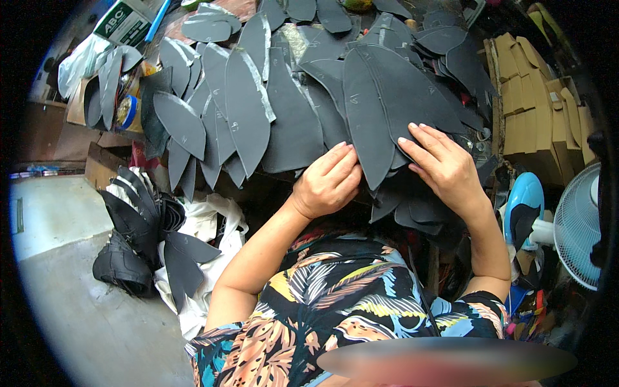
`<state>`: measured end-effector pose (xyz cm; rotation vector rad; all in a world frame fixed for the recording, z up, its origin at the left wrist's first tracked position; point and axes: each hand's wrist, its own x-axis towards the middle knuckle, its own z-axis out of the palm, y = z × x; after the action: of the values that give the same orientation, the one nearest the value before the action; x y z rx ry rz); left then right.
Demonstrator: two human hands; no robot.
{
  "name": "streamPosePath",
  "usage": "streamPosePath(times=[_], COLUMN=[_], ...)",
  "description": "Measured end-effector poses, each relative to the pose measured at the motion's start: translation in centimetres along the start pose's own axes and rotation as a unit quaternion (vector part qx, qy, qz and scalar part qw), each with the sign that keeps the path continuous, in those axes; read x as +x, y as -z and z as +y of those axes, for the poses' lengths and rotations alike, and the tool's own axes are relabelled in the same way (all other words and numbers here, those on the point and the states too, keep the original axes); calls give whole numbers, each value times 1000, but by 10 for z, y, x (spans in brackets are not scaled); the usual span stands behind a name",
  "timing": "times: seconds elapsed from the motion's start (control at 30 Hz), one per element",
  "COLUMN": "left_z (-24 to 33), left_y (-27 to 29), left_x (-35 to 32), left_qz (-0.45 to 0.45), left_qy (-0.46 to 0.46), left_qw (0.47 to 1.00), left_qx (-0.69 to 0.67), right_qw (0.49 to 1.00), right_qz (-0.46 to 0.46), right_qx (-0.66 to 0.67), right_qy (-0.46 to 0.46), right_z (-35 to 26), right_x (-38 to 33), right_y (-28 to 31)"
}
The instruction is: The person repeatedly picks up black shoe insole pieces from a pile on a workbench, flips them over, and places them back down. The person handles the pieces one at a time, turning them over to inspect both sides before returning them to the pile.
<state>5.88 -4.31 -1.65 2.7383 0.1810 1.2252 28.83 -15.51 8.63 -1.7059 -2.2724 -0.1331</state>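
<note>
Touching grey cutouts (366, 116): left hand (329, 180) curled, right hand (443, 169) spread, grips unclear; cardboard boxes (535, 106) right, contents hidden.

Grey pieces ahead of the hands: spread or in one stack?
Spread: the pieces overlap side by side, with many separate outlines showing.

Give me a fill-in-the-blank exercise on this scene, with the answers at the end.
The left hand and right hand have the pointed lower end of a dark grey piece ____ them. The brown boxes are on the person's ____ side. The black footwear lies on the person's ____ side. The round wire guard belongs to a ____.

Missing words: between; right; left; fan.
</note>
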Motion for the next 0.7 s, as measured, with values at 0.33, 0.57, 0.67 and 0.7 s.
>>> streamPosePath(times=[0.33,0.57,0.67,0.7], left_z=[0,1,0,0], left_y=[0,0,-1,-1], left_x=[-1,-1,-2,-3], left_qz=[5,10,8,9], left_qy=[10,20,15,13], left_qw=[1000,999,1000,1000], left_qx=[-2,-24,-13,-7], right_qw=[998,925,907,905], right_qz=[63,320,376,382], right_qx=[22,-32,-41,-54], right_qy=[20,-201,-185,-179], right_z=[7,34,41,43], right_x=[-1,-29,-36,-37], right_y=[6,53,59,59])
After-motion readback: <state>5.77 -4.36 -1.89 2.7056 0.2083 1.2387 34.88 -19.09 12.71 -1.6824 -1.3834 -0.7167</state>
